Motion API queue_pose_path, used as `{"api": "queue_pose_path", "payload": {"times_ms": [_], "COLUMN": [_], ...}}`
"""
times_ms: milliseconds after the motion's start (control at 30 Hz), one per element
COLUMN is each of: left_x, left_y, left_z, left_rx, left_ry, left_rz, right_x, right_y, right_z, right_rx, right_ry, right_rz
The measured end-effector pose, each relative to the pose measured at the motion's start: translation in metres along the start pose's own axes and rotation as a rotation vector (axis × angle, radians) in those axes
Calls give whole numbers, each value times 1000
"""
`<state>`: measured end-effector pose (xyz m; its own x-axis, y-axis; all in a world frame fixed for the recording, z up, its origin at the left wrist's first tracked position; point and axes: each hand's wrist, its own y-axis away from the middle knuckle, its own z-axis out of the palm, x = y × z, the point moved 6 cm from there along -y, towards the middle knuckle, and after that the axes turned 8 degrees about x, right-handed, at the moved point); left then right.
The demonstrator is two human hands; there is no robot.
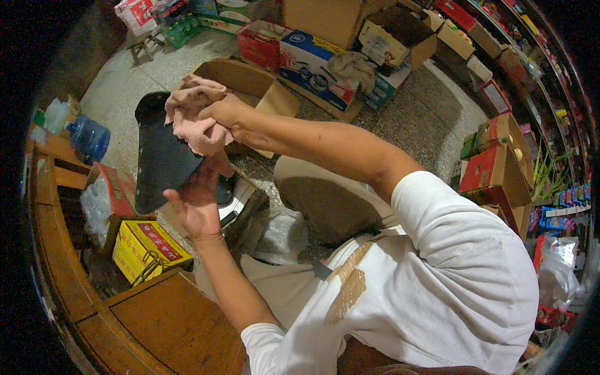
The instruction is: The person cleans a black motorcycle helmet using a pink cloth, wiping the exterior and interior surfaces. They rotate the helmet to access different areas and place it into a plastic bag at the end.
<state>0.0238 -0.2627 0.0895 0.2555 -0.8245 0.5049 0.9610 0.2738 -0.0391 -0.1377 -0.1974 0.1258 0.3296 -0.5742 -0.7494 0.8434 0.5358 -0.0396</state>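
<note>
My right hand (226, 113) grips a bunched pink cloth (201, 133) against the upper right of a dark panel (164, 157). The panel has rounded corners and small pale dots along its left rim. Below the cloth, my left hand (199, 206) is turned palm up at the panel's lower right edge, with its thumb spread out. Its fingers are blurred and partly shaded, so whether they bear the panel's weight cannot be told. Just right of the left hand is a white and black object (234, 206), partly hidden by it.
An open cardboard box (253, 77) stands beyond my hands. A yellow box (150, 251) and a wooden desk (173, 323) lie at lower left, near a blue water jug (90, 138). Clear plastic (281, 234) lies near my legs. Stocked shelves (539, 61) line the right.
</note>
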Motion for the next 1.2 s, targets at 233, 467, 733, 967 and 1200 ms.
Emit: {"api": "queue_pose_path", "payload": {"times_ms": [233, 467, 733, 967, 1200], "left_x": [-9, 49, -70, 31, 33], "left_y": [15, 78, 47, 45, 30], "left_z": [36, 165, 219, 173, 89], "left_rx": [-122, -77, -457, -44, -52], "left_ry": [-700, -1059, -1673, -1120, -448], "left_rz": [214, 1319, 1170, 959, 602], "right_x": [-2, 0, -11, -3, 12], "right_y": [-15, -17, -25, -6, 3], "right_z": [-19, -13, 7, -12, -8], "right_rx": [293, 384, 192, 364, 294], "right_ry": [62, 143, 62, 86, 45], "right_rz": [37, 95, -57, -30, -52]}}
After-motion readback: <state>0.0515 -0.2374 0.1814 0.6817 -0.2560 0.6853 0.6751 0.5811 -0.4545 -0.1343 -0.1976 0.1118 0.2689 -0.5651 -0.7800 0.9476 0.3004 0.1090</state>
